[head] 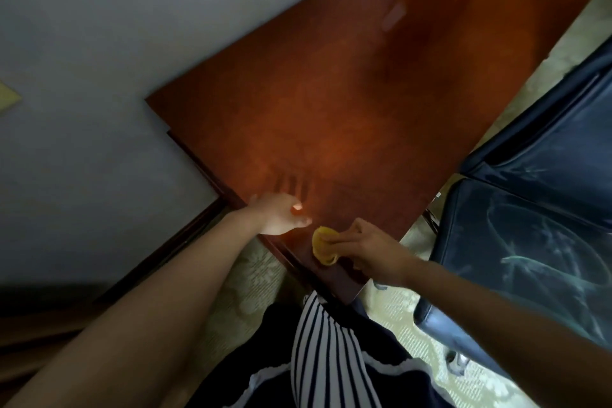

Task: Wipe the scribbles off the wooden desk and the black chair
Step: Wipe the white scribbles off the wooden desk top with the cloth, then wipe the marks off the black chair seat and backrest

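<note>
The right hand [367, 250] is gripping a small yellow cloth [323, 247], fingers and thumb curled round it so that it is bunching up. The hand is pressing it onto the near corner of the wooden desk [347, 103], just inside the near edge. Just left of the cloth and apart from it, the left hand [280, 214] is lying at the same edge with its fingers loosely bent and gripping nothing, the fingertips pointing right toward the cloth. Whether its palm is touching the wood I am not able to tell. The glossy reddish top is throwing back a dim reflection of those fingers just beyond the hand. The desk is stretching away toward the far right, with its left side lying along a grey-blue wall [99, 60]. The surface is too blurred for me to be picking out any marks on it. To the right of the desk, close by its right edge, the black chair [546, 149] is standing on a pale patterned carpet [390, 318]. Pale scribbles [536, 262] are looping across its seat, with fainter streaks showing on the backrest. Nearest of all, between the two forearms, the person is wearing a dark-and-white striped top [324, 351] under a dark open jacket [381, 338].
</note>
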### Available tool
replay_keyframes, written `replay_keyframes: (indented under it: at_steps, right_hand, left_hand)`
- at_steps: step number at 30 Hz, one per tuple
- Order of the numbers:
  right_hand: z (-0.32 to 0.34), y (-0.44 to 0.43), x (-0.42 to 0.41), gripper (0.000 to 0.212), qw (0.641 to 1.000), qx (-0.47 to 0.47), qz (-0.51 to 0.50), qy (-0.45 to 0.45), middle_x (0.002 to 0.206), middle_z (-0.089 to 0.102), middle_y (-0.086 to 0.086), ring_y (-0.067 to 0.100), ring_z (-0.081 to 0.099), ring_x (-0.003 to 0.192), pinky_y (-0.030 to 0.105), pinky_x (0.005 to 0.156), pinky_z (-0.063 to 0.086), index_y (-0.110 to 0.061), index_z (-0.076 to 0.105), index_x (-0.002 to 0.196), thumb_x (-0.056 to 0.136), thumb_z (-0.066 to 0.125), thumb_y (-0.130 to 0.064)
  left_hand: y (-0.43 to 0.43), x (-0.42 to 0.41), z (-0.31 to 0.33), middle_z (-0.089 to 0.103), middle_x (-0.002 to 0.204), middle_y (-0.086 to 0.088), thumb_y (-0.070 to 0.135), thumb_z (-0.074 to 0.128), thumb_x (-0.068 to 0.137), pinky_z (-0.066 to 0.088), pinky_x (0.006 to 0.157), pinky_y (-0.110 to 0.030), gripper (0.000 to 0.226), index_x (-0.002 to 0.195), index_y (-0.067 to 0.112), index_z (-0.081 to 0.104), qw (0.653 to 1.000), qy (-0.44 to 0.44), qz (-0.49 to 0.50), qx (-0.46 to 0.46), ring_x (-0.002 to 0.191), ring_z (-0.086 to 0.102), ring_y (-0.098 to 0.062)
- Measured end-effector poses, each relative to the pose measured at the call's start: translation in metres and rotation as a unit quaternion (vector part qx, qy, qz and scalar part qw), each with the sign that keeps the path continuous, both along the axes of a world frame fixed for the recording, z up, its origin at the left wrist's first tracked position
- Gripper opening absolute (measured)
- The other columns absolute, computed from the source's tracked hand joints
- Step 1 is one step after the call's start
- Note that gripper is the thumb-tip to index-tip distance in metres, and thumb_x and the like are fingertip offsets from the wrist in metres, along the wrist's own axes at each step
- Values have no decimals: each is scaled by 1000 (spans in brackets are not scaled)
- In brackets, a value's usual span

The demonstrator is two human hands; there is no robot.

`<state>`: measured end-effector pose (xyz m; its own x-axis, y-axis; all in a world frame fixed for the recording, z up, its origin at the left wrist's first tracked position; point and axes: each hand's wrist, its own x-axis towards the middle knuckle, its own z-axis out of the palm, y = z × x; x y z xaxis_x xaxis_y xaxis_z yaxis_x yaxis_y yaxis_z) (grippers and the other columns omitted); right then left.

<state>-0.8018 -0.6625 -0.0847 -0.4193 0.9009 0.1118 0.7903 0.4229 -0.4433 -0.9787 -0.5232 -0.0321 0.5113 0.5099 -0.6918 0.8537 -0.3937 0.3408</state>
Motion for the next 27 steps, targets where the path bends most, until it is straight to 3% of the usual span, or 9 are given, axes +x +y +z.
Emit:
replay_keyframes:
  at_steps: [2, 5, 7, 10, 15, 18, 20, 23, 27]
  right_hand:
    - [27, 17, 4, 44, 1000, 20, -4, 23, 122, 65, 0, 11, 43, 80, 18, 72, 39, -17, 71, 110, 81, 39, -11]
    - [81, 54, 11, 37, 995, 92, -13, 33, 124, 63, 0, 15, 45, 82, 25, 70, 45, -16, 69, 114, 85, 50, -2]
    - [124, 81, 14, 33, 990, 142, -17, 19, 121, 64, 2, 18, 46, 82, 26, 69, 45, -13, 67, 115, 85, 57, -2]
    - [185, 116, 18, 33, 979, 199, -49, 17, 122, 63, 3, 18, 46, 86, 23, 77, 41, -14, 65, 119, 89, 52, -14]
    - [273, 158, 16, 31, 951, 296, -85, 39, 125, 61, 2, 18, 54, 99, 18, 89, 34, -14, 66, 117, 86, 59, -15]
    - [312, 176, 9, 33, 932, 326, -104, 117, 117, 55, -1, 1, 50, 107, 14, 94, 37, -10, 63, 109, 77, 70, -2]
    - [328, 186, 6, 39, 926, 312, -116, 179, 114, 48, -2, -9, 51, 101, 6, 88, 39, -14, 57, 106, 74, 74, 1]
    - [351, 196, 1, 49, 917, 299, -110, 240, 114, 46, 2, -4, 53, 102, 7, 84, 43, -24, 50, 105, 72, 76, 2]
    - [368, 202, 2, 53, 933, 230, -64, 270, 117, 46, 0, 6, 52, 114, 26, 95, 47, -36, 47, 100, 73, 77, -1]
  left_hand:
    - [0, -1, 18, 59, 116, -5, 55, 35, 96, 38, 95, -29, 51, 117, 16, 58, 995, -45, 31, -82, 113, 52, -20]
    - [12, 8, 61, 64, 119, -3, 53, 27, 98, 40, 89, -20, 57, 130, 14, 55, 982, -126, 85, -114, 112, 57, -16]
    - [25, 16, 99, 63, 120, -1, 47, 31, 100, 41, 78, -15, 49, 129, 16, 55, 962, -221, 139, -79, 105, 60, -14]
    - [47, 25, 159, 67, 112, -1, 39, 39, 100, 43, 84, -24, 32, 113, 21, 61, 907, -356, 219, -44, 92, 65, -11]
    - [78, 34, 250, 64, 84, 0, 30, 41, 100, 44, 85, -27, 22, 87, 23, 57, 847, -473, 243, 20, 76, 63, -10]
    - [89, 32, 292, 56, 74, 1, 20, 38, 102, 41, 55, -3, 26, 81, 19, 54, 822, -515, 220, 105, 59, 55, -2]
    - [95, 31, 310, 54, 71, 3, 18, 37, 102, 36, 48, -2, 30, 77, 19, 53, 816, -523, 193, 156, 54, 50, 3]
    - [101, 27, 335, 54, 71, 3, 17, 38, 102, 39, 54, -8, 28, 81, 17, 57, 800, -525, 159, 242, 52, 49, 5]
    - [110, 26, 354, 60, 79, 1, 17, 40, 101, 45, 75, -26, 25, 90, 13, 62, 797, -490, 121, 331, 74, 54, -14]
